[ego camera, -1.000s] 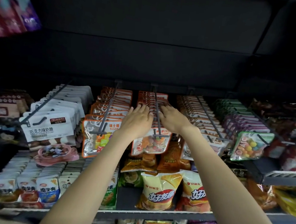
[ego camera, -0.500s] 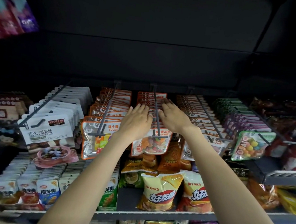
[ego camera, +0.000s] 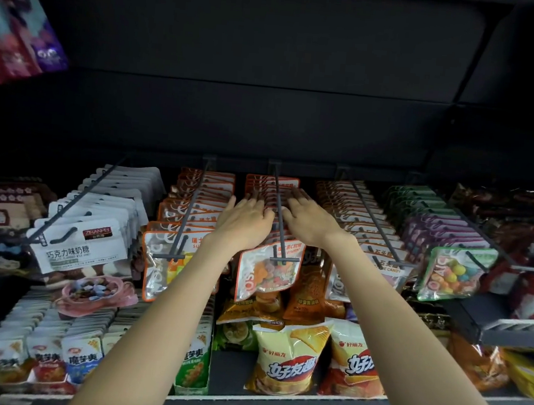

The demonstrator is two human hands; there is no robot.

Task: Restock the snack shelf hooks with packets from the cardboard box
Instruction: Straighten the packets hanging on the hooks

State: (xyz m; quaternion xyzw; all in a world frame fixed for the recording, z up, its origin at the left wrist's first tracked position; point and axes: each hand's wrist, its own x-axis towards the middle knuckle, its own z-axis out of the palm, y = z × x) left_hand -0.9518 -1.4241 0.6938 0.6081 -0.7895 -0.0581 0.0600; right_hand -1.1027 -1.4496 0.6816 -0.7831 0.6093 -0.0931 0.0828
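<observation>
Two hands (ego camera: 246,221) (ego camera: 309,219), five hooks (ego camera: 278,210), two yellow chip bags (ego camera: 286,357).

A dark matte back panel (ego camera: 273,56) fills the far wall above; a black shelf edge (ego camera: 273,398) runs along the near bottom, dimly lit.

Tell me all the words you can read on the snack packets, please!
"ZRANPEI" and "巧克力味奶糖": front white packet on the left hook.
"好友趣": yellow chip bag on the lower shelf.
"魔芋爽": small blue packet, lower left.
"CANDY": packet right of the right hand.
"C" and "VITAMIN": orange-edged packet below the left hand; the rest is blurred.
Other print is too small or blurred.
</observation>
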